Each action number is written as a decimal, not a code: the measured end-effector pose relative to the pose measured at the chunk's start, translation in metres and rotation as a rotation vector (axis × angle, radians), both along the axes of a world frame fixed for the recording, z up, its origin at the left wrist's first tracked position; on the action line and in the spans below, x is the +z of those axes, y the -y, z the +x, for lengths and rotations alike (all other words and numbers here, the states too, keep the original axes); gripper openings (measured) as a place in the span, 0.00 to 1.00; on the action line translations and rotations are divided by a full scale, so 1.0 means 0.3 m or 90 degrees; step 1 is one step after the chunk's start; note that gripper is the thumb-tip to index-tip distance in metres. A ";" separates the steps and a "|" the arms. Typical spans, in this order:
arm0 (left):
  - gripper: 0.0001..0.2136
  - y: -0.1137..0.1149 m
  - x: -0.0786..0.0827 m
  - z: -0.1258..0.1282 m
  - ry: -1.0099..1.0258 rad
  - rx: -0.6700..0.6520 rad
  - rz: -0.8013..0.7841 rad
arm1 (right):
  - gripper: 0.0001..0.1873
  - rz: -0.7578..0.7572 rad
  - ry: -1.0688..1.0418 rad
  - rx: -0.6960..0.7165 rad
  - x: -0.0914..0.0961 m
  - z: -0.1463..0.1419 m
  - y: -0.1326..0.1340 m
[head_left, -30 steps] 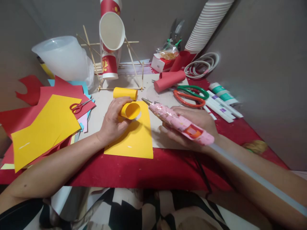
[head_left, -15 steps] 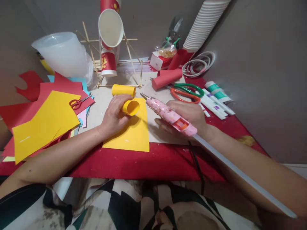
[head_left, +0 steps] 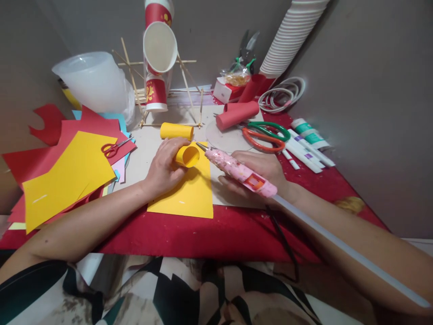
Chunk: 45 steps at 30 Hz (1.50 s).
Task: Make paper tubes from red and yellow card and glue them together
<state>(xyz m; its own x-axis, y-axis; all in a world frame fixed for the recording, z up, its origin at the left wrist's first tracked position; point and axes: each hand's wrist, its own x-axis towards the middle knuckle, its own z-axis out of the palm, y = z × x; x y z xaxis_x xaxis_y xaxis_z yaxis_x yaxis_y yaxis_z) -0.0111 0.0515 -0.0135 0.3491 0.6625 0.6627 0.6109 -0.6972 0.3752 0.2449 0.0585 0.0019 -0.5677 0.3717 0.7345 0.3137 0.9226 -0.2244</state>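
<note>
My left hand (head_left: 166,166) is wrapped round a yellow paper tube (head_left: 188,156), whose open end faces me. In my right hand (head_left: 262,169) is a pink glue gun (head_left: 238,171), with a long glue stick (head_left: 352,250) running out of its back over my forearm. The gun's metal nozzle points left and is right by the tube's upper rim; whether they touch I cannot tell. Under the held tube lies a yellow paper sheet (head_left: 182,198). A second yellow paper tube (head_left: 176,131) lies just behind my left hand.
A stick frame (head_left: 171,125) with paper cups (head_left: 160,47) stands at the back. Coloured papers (head_left: 71,176) and small red scissors (head_left: 111,150) lie left. To the right are large scissors (head_left: 267,135), red paper tubes (head_left: 237,115), glue sticks (head_left: 306,153) and a coiled cord (head_left: 282,95).
The glue gun's nozzle has come closer to the held tube's rim. The whole view has shifted slightly, so everything sits a little lower and further right.
</note>
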 end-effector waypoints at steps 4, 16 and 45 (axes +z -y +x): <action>0.23 0.000 0.001 0.001 -0.001 -0.007 0.006 | 0.08 -0.020 0.006 0.026 0.005 -0.002 0.011; 0.23 0.015 0.002 -0.010 -0.020 0.003 0.001 | 0.06 -0.075 -0.015 0.039 0.018 -0.016 0.020; 0.23 0.049 0.007 0.004 -0.057 0.008 -0.047 | 0.10 -0.196 0.071 0.106 0.043 0.014 0.063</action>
<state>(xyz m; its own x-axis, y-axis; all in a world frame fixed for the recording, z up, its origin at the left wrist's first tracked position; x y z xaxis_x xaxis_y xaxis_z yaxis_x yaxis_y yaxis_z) -0.0100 0.0368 -0.0112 0.3962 0.7126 0.5790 0.6521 -0.6623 0.3690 0.2492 0.0395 0.0148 -0.7090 0.4622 0.5327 0.2036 0.8573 -0.4729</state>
